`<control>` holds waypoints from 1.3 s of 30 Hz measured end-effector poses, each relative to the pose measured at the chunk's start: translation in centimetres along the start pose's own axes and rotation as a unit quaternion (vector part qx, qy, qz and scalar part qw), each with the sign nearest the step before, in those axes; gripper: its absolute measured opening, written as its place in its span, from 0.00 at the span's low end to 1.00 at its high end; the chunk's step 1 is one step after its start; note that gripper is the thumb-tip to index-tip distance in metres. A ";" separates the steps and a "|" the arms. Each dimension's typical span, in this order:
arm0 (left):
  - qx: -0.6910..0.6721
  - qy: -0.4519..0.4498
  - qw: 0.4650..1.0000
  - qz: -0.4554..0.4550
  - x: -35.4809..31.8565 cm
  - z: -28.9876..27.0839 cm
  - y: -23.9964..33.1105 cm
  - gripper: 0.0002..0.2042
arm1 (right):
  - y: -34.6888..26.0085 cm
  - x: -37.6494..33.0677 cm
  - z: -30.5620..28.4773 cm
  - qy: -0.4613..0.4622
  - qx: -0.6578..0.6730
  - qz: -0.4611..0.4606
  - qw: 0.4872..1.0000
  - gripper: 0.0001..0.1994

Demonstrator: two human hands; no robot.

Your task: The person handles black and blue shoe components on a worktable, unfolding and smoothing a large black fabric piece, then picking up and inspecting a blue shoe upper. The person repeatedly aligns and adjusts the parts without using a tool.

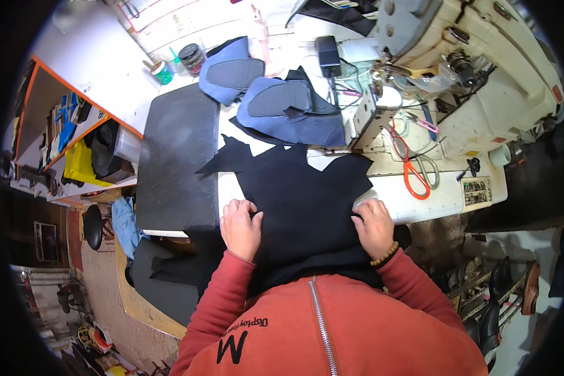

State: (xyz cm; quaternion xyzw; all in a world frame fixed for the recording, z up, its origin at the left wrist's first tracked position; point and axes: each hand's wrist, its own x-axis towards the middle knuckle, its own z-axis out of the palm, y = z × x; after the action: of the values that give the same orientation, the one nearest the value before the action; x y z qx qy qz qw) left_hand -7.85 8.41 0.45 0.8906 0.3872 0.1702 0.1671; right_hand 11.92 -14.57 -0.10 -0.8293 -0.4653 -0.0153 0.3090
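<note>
My left hand (240, 230) and right hand (375, 230) sit backs up, fingers curled narrow; whether they pinch, I cannot tell. The black fabric (304, 200) lies between them, at my left fingers' 3 o'clock and my right's 9. A dark mat (178, 163) borders my left's 10; bare white tabletop (446, 188) opens at my right's 2.

This is a sewing workshop, probably for footwear: beyond the right hand (374, 229) a big white sewing machine (482, 119) stands on the tabletop (413, 210), with scissors (413, 182) nearer that hand. Cut blue pieces (329, 128) lie ahead of the black cloth (304, 207). Packed shelves (86, 96) stand left of the left hand (240, 229); shoes (531, 288) sit low, right of the right hand.
</note>
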 end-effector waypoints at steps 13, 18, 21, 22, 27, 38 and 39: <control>-0.168 -0.041 0.984 -0.052 0.5 -0.5 -0.4 0.06 | 0.3 0.1 0.4 0.012 0.089 0.039 0.995 0.07; -0.229 -0.054 0.967 -0.099 0.7 -0.2 -1.0 0.12 | 0.1 0.3 0.7 -0.012 0.059 0.067 0.996 0.12; -0.255 -0.049 0.960 -0.108 0.6 -0.1 -1.0 0.13 | 0.0 0.4 0.8 -0.010 0.045 0.064 0.997 0.14; -0.263 -0.042 0.957 -0.117 0.6 0.0 -1.0 0.13 | -0.1 0.4 0.8 -0.005 0.043 0.063 0.997 0.14; -0.193 -0.028 0.978 -0.068 0.3 0.3 -0.6 0.11 | -0.3 0.5 0.7 -0.001 0.033 0.039 0.999 0.16; -0.313 -0.036 0.945 -0.087 -0.7 -0.1 -1.1 0.17 | -1.7 0.9 1.3 0.017 -0.031 -0.070 0.997 0.20; -0.323 -0.043 0.941 -0.090 -0.8 -0.1 -1.1 0.18 | -1.7 0.9 1.3 0.016 -0.032 -0.064 0.997 0.21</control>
State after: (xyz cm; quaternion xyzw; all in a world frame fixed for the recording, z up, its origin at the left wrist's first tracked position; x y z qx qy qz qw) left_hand -9.11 8.57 -0.09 0.7566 0.3827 0.2320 0.4767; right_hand 10.76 -12.53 -0.05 -0.8067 -0.5119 -0.0636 0.2883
